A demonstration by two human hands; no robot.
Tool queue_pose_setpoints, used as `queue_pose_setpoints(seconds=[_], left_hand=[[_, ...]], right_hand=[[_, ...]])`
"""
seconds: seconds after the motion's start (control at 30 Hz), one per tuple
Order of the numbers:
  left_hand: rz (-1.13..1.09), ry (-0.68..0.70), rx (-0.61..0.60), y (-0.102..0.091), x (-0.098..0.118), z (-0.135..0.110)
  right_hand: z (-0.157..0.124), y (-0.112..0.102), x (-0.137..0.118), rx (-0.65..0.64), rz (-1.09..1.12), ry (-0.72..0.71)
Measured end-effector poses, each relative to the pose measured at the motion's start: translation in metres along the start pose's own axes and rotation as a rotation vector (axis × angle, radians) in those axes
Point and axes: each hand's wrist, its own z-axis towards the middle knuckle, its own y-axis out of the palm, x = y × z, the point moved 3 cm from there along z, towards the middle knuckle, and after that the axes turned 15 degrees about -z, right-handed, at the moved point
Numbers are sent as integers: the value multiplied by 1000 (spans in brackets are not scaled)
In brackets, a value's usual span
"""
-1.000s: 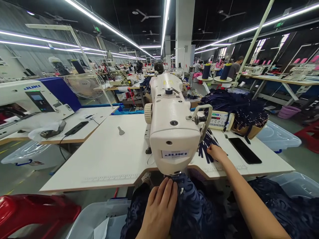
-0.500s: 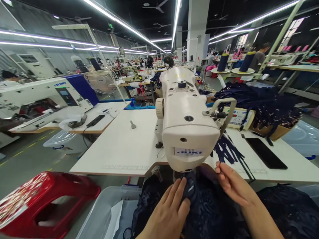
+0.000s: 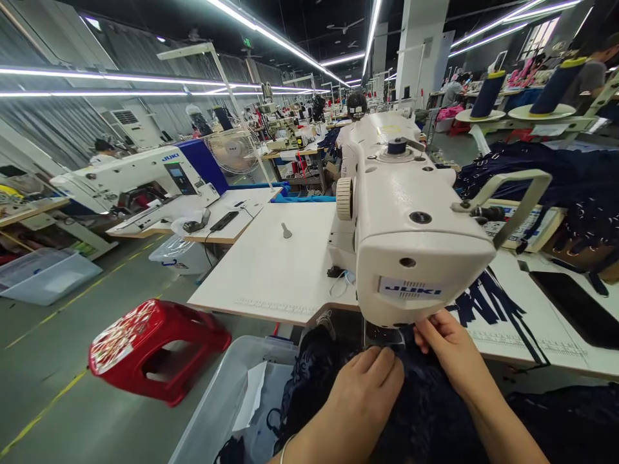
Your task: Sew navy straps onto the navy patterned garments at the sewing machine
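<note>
A white JUKI sewing machine (image 3: 425, 258) stands in front of me. Beneath its head, dark navy lace fabric (image 3: 420, 406) hangs over the front and spreads down toward my lap. My left hand (image 3: 365, 396) is closed on this fabric, its fingers curled just left of the needle area. On the right of the machine head, my right hand (image 3: 449, 348) pinches the edge of the same navy fabric, thumb against fingers. The machine head and my fingers hide the needle and the exact spot being gripped.
Cut navy straps (image 3: 488, 299) and a black phone (image 3: 575, 306) lie on the white table (image 3: 271, 270) at the right. A small grey metal piece (image 3: 286, 231) lies on its left side. A clear plastic bin (image 3: 217, 399) and a red stool (image 3: 159, 348) stand at lower left.
My right hand has come in from the right to the fabric under the machine head. My left fingers, earlier stretched over the fabric, are now curled. The whole view has shifted.
</note>
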Motion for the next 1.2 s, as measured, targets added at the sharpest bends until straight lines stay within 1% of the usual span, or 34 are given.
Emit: queue_pose_setpoints(seconds=[0.07,0.13,0.2,0.27,0.37,0.43,0.5,0.6,0.7,0.77,0.87,0.93,1.0,1.07,1.13,1.2], left_hand=[[-49,-26,79,2,-7,-8],[-59,-23,110,7,-12,-15],[-5,10,97,10,-13,-18],[67,47,62,8,-10,-16],[131,60,-1,-4,-4,-10],[136,82,-10,-12,-1,-7],[121,109,1,-16,0,-5],[108,110,-7,-12,-3,-5],[126,103,29,-4,-6,-7],[127,102,55,-1,-7,-8],[108,99,65,1,-7,-8],[90,93,66,-2,-8,-6],[72,76,43,-7,-8,-3],[48,61,-7,-12,-8,1],[29,51,-64,-16,-7,3],[24,49,-94,-17,-7,5]], right_hand=[[-3,1,1,18,-64,-6],[-6,4,2,23,-112,-16],[-8,6,3,22,-157,-19],[-9,8,6,32,-202,2],[-8,11,10,15,-236,37],[-8,13,11,-2,-225,37],[-9,15,11,-1,-208,33],[-9,17,12,-28,-195,40],[-8,17,16,-57,-196,52],[-7,17,18,-54,-197,53],[-7,17,19,-45,-200,41],[-7,16,19,-47,-210,37],[-6,15,19,-55,-226,46],[-5,14,17,-62,-250,52],[-5,13,12,-45,-263,37],[-6,13,5,-19,-253,20]])
